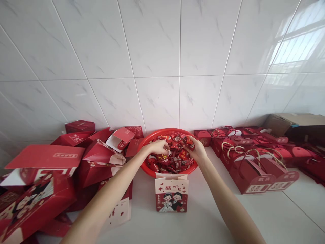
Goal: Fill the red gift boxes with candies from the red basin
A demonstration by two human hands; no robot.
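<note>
A round red plastic basket stands against the wall, filled with red-wrapped candies. Over its left half is my left hand, its fingers curled down among the candies; what they grip, if anything, is hidden. At the basket's right side my right hand is closed around a few wrapped candies. Directly in front of the basket a small red and white gift box stands upright with its top flaps open. A cartoon bride and groom are printed on its front.
Unfolded and partly folded red boxes are heaped on the left, partly behind my left forearm. Closed red boxes with rope handles stand in rows on the right. Behind them is a brown cardboard carton. A white tiled wall rises behind the counter.
</note>
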